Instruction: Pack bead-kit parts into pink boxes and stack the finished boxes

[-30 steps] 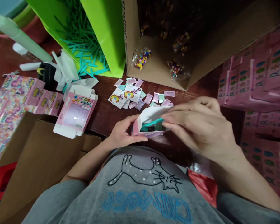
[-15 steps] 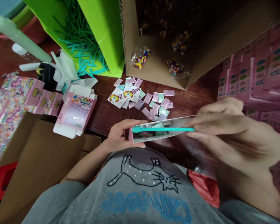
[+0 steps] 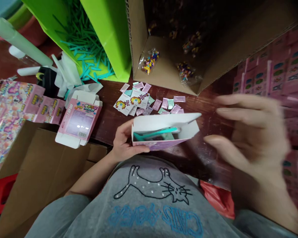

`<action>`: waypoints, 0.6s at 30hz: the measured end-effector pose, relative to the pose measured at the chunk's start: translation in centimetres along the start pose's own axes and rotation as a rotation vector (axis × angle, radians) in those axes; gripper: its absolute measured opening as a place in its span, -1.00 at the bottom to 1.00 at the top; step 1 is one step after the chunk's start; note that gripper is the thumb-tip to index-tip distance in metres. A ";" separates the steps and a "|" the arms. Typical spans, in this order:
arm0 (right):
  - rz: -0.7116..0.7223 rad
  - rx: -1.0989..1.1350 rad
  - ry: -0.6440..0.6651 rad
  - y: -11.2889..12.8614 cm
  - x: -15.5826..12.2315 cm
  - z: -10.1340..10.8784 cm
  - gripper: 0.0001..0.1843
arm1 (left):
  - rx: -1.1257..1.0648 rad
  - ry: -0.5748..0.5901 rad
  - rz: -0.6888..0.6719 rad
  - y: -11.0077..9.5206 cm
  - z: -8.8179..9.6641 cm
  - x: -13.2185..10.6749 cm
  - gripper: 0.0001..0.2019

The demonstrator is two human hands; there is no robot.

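My left hand (image 3: 125, 142) grips the left end of a small pink and white cardboard box (image 3: 164, 122), thumb in front and fingers behind. The box's open side faces up toward me, with a white flap standing out at the right. Inside it lies a turquoise plastic stick (image 3: 156, 133) beside a pale green sachet (image 3: 167, 136); other contents are in shadow. My right hand (image 3: 253, 132), blurred, is off to the right of the box with thumb and fingers apart and nothing between them.
Pink and green sachets (image 3: 165, 103) and pixel-pattern cards (image 3: 139, 98) lie behind the box. A lime-green bin (image 3: 114, 39) holds turquoise sticks. Next to it, a carton (image 3: 164, 79) contains bead bags (image 3: 150, 61). An unfolded pink box (image 3: 79, 119) lies left; stacked pink boxes (image 3: 275, 76) stand right.
My right hand has let go of the turquoise stick, which now lies inside the box, and has drawn back right with fingers spread. The box has tilted, showing its white inner wall.
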State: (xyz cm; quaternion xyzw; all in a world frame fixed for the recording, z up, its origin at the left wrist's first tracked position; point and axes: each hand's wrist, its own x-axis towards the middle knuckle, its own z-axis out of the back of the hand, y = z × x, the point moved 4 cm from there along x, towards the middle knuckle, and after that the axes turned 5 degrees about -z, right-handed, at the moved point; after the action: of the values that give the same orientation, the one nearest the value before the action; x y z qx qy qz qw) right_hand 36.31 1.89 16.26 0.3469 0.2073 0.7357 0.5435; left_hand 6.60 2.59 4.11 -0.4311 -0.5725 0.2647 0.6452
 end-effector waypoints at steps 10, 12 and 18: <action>-0.262 0.274 0.123 -4.5 -6.9 -8.4 -0.74 | -0.013 0.221 0.383 3.4 0.2 -1.9 -0.74; -0.273 0.238 0.065 -4.8 -7.3 -8.4 -0.82 | 0.004 0.198 0.422 3.6 0.2 -1.5 -0.74; -0.268 0.358 -0.122 -5.2 -7.8 -9.3 -0.66 | -0.159 0.090 0.489 3.4 -0.6 -1.1 -0.68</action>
State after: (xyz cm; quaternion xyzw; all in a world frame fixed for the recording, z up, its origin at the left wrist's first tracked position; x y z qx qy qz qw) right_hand 34.18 -3.13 4.21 0.4510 0.3455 0.5863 0.5774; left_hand 7.47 3.23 0.64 -0.6174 -0.4412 0.3475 0.5508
